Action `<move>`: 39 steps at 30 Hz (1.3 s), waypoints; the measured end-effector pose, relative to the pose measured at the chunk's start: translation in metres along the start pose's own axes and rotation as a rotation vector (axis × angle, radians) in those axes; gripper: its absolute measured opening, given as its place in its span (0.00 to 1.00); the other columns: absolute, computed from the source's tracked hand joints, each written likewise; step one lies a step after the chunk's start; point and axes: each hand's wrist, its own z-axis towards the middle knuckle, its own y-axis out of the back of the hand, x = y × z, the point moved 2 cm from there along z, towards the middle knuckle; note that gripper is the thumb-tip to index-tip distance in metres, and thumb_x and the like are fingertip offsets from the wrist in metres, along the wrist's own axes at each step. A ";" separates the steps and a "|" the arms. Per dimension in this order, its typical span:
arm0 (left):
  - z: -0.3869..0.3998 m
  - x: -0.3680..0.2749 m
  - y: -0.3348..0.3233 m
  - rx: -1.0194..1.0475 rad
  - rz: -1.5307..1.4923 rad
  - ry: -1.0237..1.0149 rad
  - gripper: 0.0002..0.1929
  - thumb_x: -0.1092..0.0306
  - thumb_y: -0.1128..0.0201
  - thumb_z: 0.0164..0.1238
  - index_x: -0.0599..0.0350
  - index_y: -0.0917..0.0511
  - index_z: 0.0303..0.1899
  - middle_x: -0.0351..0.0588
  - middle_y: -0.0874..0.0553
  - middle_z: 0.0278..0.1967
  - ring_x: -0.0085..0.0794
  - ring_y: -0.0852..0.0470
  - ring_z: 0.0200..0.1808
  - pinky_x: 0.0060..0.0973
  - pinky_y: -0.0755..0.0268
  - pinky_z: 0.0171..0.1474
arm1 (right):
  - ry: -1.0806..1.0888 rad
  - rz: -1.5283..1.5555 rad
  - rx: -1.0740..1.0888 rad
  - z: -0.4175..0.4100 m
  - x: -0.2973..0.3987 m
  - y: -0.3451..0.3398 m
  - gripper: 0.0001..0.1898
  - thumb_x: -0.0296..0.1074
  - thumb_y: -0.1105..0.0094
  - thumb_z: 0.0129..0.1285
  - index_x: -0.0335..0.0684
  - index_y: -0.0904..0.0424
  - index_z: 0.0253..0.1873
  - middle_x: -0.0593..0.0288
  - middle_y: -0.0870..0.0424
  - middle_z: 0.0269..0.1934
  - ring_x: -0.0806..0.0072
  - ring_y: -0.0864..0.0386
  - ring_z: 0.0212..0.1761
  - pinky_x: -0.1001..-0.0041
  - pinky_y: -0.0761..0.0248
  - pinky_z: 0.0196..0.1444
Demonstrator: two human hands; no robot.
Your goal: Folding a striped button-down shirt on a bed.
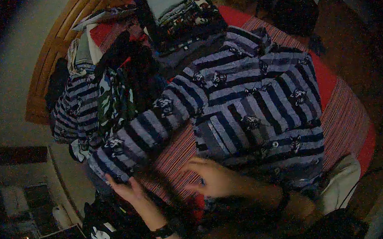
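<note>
A striped pyjama shirt (257,112) with animal-face prints and a collar lies spread on a round table covered with a red striped cloth (345,120). One of its sleeves is folded across the body; the other stretches out to the lower left. My left hand (129,190) is at the cuff of that outstretched sleeve, thumb and fingers apart at its edge; whether it grips the fabric is unclear. My right hand (208,179) is slightly blurred, above the cloth beside the shirt's lower body, its fingers spread and holding nothing.
Folded clothes (180,12) are stacked at the table's far side. More garments, striped and camouflage-patterned (115,96), lie at the left, near a wooden chair back (39,83). Dark printed clothing (109,233) is at the lower left. A pale cloth (341,180) lies at the right edge.
</note>
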 end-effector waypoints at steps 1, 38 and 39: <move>0.007 0.002 0.020 0.164 0.381 -0.403 0.37 0.67 0.34 0.65 0.61 0.43 0.72 0.57 0.32 0.66 0.45 0.30 0.65 0.39 0.40 0.71 | -0.001 -0.115 -0.083 0.002 -0.015 -0.005 0.22 0.37 0.34 0.63 0.33 0.26 0.57 0.47 0.23 0.54 0.52 0.26 0.59 0.61 0.33 0.63; 0.116 -0.201 -0.015 0.456 0.475 0.607 0.13 0.59 0.38 0.70 0.58 0.20 0.45 0.39 0.20 0.32 0.27 0.25 0.31 0.30 0.31 0.38 | -0.243 -0.690 -0.180 0.032 -0.139 0.069 0.33 0.50 0.35 0.61 0.41 0.30 0.67 0.55 0.35 0.69 0.54 0.40 0.72 0.54 0.48 0.72; 0.110 -0.198 -0.019 0.465 0.469 0.606 0.13 0.59 0.38 0.70 0.58 0.20 0.45 0.39 0.20 0.32 0.27 0.25 0.31 0.30 0.31 0.38 | -0.273 -0.719 -0.171 0.033 -0.138 0.071 0.33 0.51 0.35 0.61 0.41 0.30 0.67 0.54 0.35 0.70 0.54 0.40 0.72 0.54 0.48 0.72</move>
